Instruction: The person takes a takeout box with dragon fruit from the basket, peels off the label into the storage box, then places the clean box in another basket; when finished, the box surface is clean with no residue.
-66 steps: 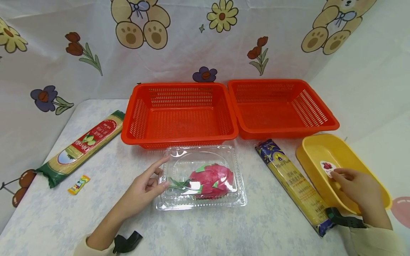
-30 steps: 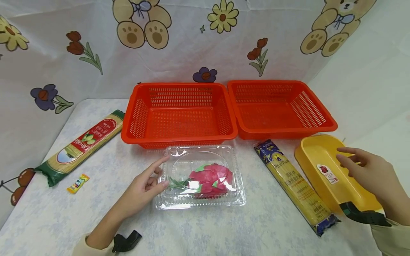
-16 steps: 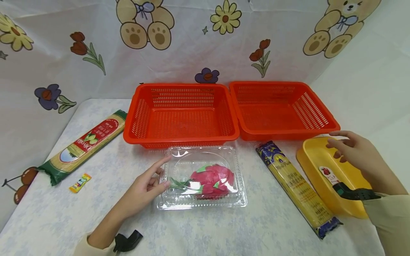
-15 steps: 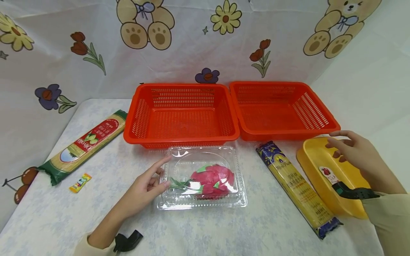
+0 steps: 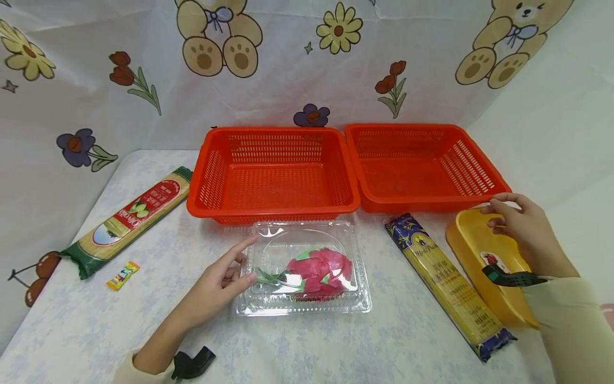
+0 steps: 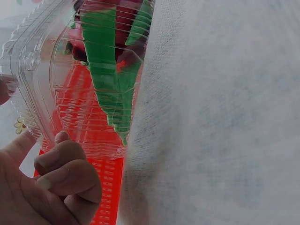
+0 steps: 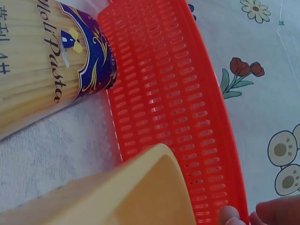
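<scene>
At the left side of a clear clamshell box point(image 5: 273, 242), my left hand point(image 5: 218, 282) rests its index fingertip and thumb against the edge. In the left wrist view its other fingers curl inward beside the box wall. Inside the box lies a pink dragon fruit point(image 5: 321, 269) with green leafy tips. Over the far end of a yellow bin point(image 5: 467, 234), my right hand point(image 5: 523, 226) hovers with loosely bent fingers. In the right wrist view those fingertips are right at the rim of the right red basket point(image 7: 173, 93). A label point(image 5: 494, 261) shows inside the bin.
The left red basket point(image 5: 273, 214) stands behind the clamshell box, beside the right one. Left of it lie a green-ended spaghetti pack point(image 5: 129, 218) and a small candy packet point(image 5: 123, 275). A blue-ended pasta pack point(image 5: 448, 282) lies along the bin's left side.
My right hand has come away from the label in the bin, swung right, then moved forward and left to the bin's far end. My left hand has kept its place at the clamshell box.
</scene>
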Motion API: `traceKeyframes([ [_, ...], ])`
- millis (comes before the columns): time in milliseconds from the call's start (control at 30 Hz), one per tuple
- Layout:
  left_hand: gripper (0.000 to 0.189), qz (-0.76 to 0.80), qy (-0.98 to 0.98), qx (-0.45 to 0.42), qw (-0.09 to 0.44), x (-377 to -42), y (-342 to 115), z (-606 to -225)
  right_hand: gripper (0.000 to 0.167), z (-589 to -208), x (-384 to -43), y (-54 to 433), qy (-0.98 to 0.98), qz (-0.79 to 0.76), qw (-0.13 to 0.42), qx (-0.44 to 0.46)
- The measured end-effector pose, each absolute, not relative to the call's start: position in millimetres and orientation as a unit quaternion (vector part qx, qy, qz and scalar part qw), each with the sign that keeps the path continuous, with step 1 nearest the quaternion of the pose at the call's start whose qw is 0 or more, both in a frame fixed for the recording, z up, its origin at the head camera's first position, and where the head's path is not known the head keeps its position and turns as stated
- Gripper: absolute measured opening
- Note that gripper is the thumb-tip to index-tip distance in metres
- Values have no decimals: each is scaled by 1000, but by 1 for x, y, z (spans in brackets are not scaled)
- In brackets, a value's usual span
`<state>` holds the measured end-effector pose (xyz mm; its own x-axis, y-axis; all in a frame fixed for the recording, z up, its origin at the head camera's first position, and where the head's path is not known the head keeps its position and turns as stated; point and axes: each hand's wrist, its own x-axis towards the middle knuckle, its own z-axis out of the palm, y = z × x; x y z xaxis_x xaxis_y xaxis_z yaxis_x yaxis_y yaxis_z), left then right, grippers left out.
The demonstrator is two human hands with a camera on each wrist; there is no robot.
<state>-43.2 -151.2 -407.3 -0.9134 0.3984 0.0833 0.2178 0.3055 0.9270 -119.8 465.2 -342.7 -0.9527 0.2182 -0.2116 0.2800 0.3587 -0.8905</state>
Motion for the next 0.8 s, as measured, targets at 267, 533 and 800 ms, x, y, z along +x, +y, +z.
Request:
traceKeyframes([
  [267, 69, 553, 808, 188, 80, -43, -151, -408, 49, -352, -125, 462, 705, -685, -24, 182],
  [533, 69, 551, 808, 194, 76, -42, -150, -407, 49, -355, -126, 460, 615, -763, -49, 196],
  [800, 69, 559, 803, 192, 79, -42, -150, -408, 45, -359, -128, 459, 599, -775, -55, 192],
])
